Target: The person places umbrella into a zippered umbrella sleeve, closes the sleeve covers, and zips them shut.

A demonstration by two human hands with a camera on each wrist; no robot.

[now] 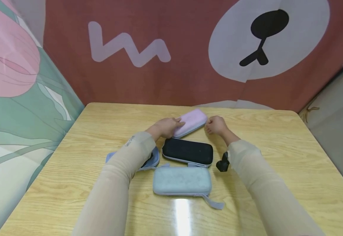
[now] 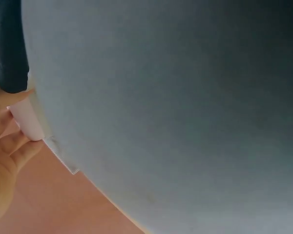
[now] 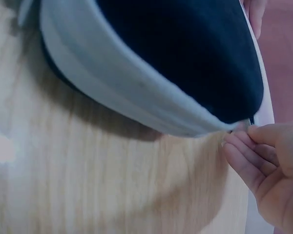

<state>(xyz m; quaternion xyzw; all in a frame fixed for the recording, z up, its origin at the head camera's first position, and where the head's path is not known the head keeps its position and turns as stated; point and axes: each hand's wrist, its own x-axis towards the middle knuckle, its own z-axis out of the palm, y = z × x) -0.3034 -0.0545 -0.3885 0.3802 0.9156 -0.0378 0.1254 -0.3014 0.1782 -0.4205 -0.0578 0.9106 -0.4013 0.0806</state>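
Observation:
A pink zip case (image 1: 192, 120) with a pale grey-blue side lies slanted at the far middle of the table. My left hand (image 1: 166, 127) grips its left end, thumb on the top. At its right end my right hand (image 1: 215, 125) has curled fingers; in the right wrist view, thumb and fingertips (image 3: 241, 136) pinch a small part at the case's end, which looks like its zipper pull and is mostly hidden. Just nearer lies a black zip case (image 1: 187, 150). A large blurred grey-blue surface (image 2: 151, 117) fills most of the left wrist view.
A light blue zip case (image 1: 182, 180) with a strap lies in front of the black one. Under my left forearm, a blue case (image 1: 156, 158) is partly hidden. A black wrist camera (image 1: 223, 163) hangs below my right sleeve. A printed curtain (image 1: 159, 82) stands behind the table.

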